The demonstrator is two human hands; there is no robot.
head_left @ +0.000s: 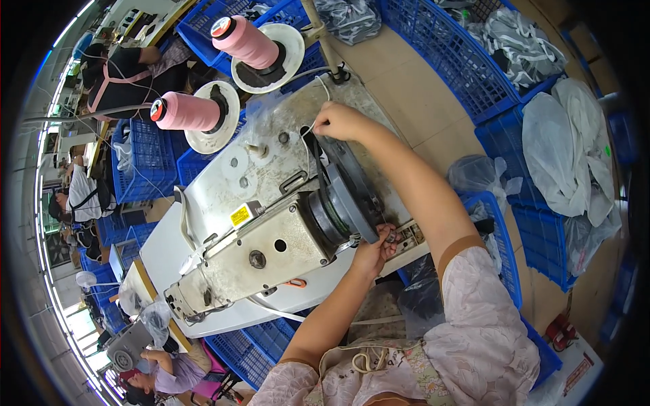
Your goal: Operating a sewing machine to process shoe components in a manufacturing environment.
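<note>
An off-white sewing machine (257, 247) stands on the worktable in front of me, its dark handwheel and belt guard (347, 203) toward my right. My left hand (374, 252) is at the near lower edge of that guard, fingers curled together by small metal parts; what they pinch is too small to make out. My right hand (340, 122) reaches over the far end of the guard with its fingers closed, right beside a thin white cord (311, 145). Whether the cord lies between those fingers I cannot tell. Orange-handled snips (296, 283) lie by the machine's base.
Two pink thread cones (186, 112) sit on white discs beyond the machine. A thread stand pole (321, 34) rises at the back. Blue crates (447, 57) with bagged grey goods line the right side, and more stand at left. Other people (169, 369) work at left.
</note>
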